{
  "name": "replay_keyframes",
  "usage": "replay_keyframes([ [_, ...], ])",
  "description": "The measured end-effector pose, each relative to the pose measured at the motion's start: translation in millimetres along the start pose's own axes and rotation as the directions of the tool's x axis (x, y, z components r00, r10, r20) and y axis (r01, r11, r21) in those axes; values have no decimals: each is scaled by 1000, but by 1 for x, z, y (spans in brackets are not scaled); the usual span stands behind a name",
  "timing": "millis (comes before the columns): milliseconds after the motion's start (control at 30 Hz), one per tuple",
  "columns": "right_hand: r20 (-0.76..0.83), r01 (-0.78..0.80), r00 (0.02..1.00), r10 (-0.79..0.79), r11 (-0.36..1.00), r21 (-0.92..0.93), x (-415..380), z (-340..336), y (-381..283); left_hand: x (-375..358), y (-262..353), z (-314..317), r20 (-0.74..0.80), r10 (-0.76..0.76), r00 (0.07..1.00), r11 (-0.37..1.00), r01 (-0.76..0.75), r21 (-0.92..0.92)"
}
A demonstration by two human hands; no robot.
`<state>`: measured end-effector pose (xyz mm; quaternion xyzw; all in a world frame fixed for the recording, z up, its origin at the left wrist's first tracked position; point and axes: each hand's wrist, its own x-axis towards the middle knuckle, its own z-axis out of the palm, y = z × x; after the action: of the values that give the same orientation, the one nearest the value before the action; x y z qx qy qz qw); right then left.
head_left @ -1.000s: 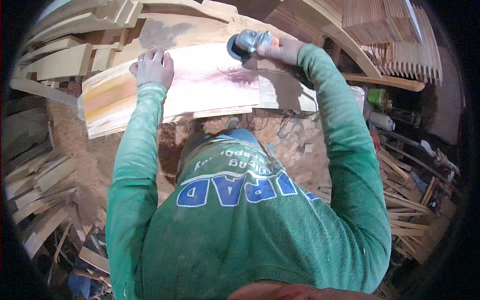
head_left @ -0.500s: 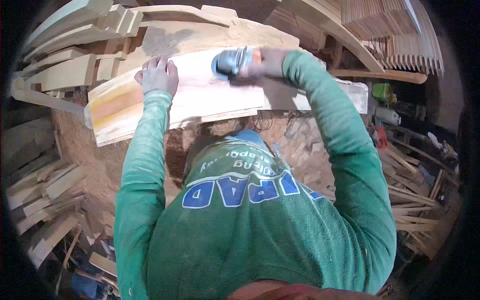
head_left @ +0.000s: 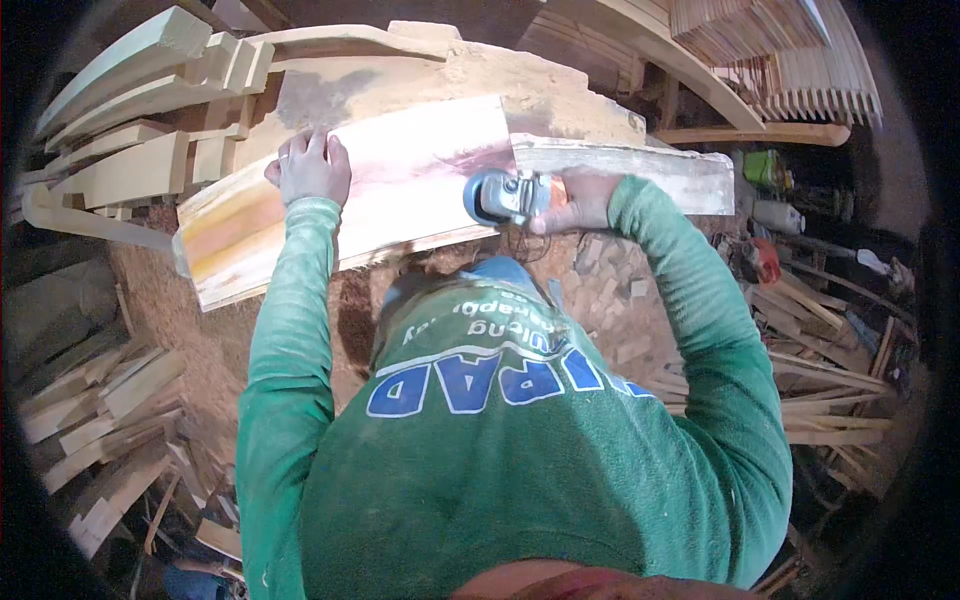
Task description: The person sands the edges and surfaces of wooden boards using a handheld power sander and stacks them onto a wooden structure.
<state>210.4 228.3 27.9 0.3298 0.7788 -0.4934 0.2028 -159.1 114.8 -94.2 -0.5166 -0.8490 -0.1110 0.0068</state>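
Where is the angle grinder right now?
In the head view, the angle grinder is in the right hand, its disc at the near right corner of the wooden board.

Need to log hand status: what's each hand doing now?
Left hand: on the board; grip can't be told.
Right hand: closed, holding the power tool.

The tool head (head_left: 519, 196) is shiny metal, the board (head_left: 400, 190) wood.

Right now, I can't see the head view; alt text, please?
The right hand holds a power tool with a round disc at the right end of a pale wooden board, while the left hand rests by the board's far edge. A green shirt shows below, with cut wood on both sides.
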Motion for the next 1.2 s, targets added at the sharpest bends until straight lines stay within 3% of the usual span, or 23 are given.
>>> replay_keyframes([
  [33, 54, -53, 997, 53, 999, 10, 8, -10, -5, 0, 1, 0, -2, -1, 1000, 1000, 1, 1],
  [67, -6, 16, 1000, -16, 998, 68, 15, -15, -8, -1, 2, -1, -6, -2, 1000, 1000, 2, 4],
  [100, 6, -25, 1000, 25, 995, 101, 36, -19, 8, -1, 3, -3, -12, -4, 1000, 1000, 4, 9],
  [167, -85, -43, 996, 40, 999, -30, 76, -37, 33, -1, 3, -3, 10, -7, 1000, 1000, 6, 20],
  [233, -164, -265, 957, 241, 952, -151, 69, -72, -19, 1, 2, -2, 15, -8, 1000, 1000, 7, 22],
  [267, -282, -172, 949, 142, 982, -84, 87, -77, 7, 0, 2, -1, 13, -5, 1000, 1000, 5, 19],
  [300, -347, -179, 920, 182, 983, 42, 81, -84, 1, 0, 2, -2, 12, -1, 1000, 1000, 0, 16],
  [367, -354, -294, 860, 368, 924, 247, 88, -100, 31, 2, 1, -12, 99, 12, 995, 998, -19, 67],
  [400, -404, -241, 825, 395, 893, 381, 79, -90, 38, 7, 2, -17, 138, 19, 990, 996, -32, 88],
  [467, -487, -86, 835, 256, 935, 344, 58, -73, 74, 29, 0, -40, 356, 90, 930, 993, -113, 45],
  [500, -597, -278, 755, 271, 957, 84, 48, -64, 94, 36, -3, -52, 465, 118, 877, 990, -142, 17],
  [533, -560, 22, 795, 234, 911, 413, 27, -41, 87, 52, -6, -56, 605, 97, 791, 987, -153, 41],
  [600, -475, -73, 795, 376, 838, 540, -3, -12, 98, 65, -14, -54, 650, 150, 745, 987, -150, -56],
  [667, -606, 129, 718, 344, 789, 600, -29, 19, 106, 80, -16, -50, 682, 173, 711, 982, -182, -59],
  [733, -729, 147, 592, 344, 843, 517, -53, 42, 119, 83, -18, -66, 621, 244, 745, 961, -270, -55],
  [867, -672, 185, 592, 446, 736, 652, -95, 64, 164, 67, -9, -140, 481, 376, 792, 923, -366, -118],
  [967, -650, 202, 588, 482, 690, 695, -106, 61, 173, 62, -19, -174, 109, 505, 856, 863, -503, -43],
  [1033, -709, 260, 558, 432, 720, 644, -102, 50, 174, 57, -11, -219, -79, 409, 909, 913, -408, 28],
  [1100, -723, 322, 591, 356, 718, 617, -94, 36, 176, 50, -13, -264, -230, 212, 950, 975, -190, 115],
  [1167, -723, 373, 627, 289, 704, 605, -86, 26, 176, 45, -31, -304, -424, -44, 905, 998, 63, 30],
  [1200, -721, 395, 638, 271, 688, 609, -82, 22, 171, 46, -68, -319, -472, -91, 877, 994, 48, -103],
])
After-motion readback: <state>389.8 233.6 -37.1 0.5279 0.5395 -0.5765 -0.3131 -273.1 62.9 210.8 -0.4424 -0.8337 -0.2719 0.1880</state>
